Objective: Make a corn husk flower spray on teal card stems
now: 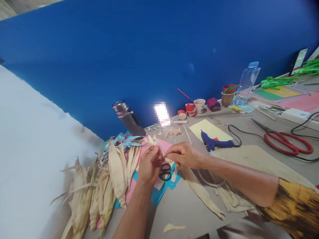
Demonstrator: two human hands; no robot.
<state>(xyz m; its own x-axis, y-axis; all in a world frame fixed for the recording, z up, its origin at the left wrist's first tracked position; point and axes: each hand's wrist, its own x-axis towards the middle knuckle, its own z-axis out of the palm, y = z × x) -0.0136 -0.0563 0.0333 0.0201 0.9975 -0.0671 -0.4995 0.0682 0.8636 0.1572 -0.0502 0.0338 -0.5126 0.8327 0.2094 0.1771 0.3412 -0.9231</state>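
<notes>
My left hand (150, 166) is closed in a pinch above the coloured paper. Close by on the right, my right hand (185, 154) also pinches, its fingertips almost meeting the left ones. What lies between the fingers is too small to make out. A pale, petal-like piece of corn husk (151, 140) shows just above my left fingertips; whether it is held, I cannot tell. Under the hands lie black-handled scissors (164, 172) on blue paper (159, 196) and pink paper. A long dry corn husk (203, 191) lies below my right wrist.
Dry husks (118, 172) pile up at left, near a dark flask (131, 121). A blue glue gun (214, 142) lies on yellow paper, its black cord trailing right past red-handled scissors (289, 142). A paper cup (199, 106) and plastic bottle (248, 83) stand by the blue wall.
</notes>
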